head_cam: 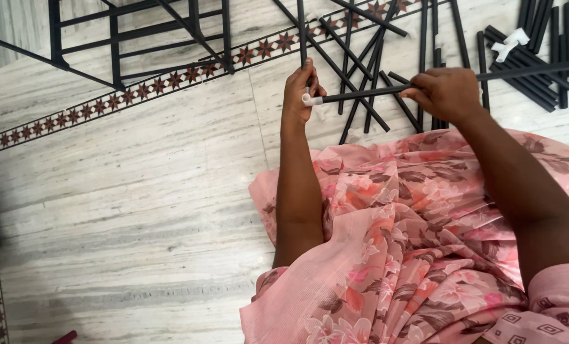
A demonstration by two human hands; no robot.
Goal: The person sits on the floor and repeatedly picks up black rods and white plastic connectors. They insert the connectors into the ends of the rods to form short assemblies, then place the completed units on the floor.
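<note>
A long, thin black metal rod (373, 93) runs almost level across the upper middle of the view, its long axis going from about 9 o'clock to 3 o'clock and rising slightly toward the right. Its left end carries a small white plastic connector (309, 99). The left hand (300, 92) is clenched around that capped end, fingers wrapped over the connector and thumb pointing up toward 12 o'clock. The right hand (447, 92) grips the same rod farther along, fingers closed over it from above, and the rod carries on past the knuckles toward the right edge. Behind the hands, at 12 to 1 o'clock, a loose heap of black rods (367, 51) lies crossed at many angles on the pale grey marble floor (138, 210). At 2 o'clock sits a tidier stack of black rods (546, 38) with a white plastic connector piece (509, 41) resting on it. At 11 o'clock stands an assembled black metal frame (125, 44) beside a floor border of dark star-patterned tiles (144, 89). A pink floral garment (418, 242) fills the lower right.
</note>
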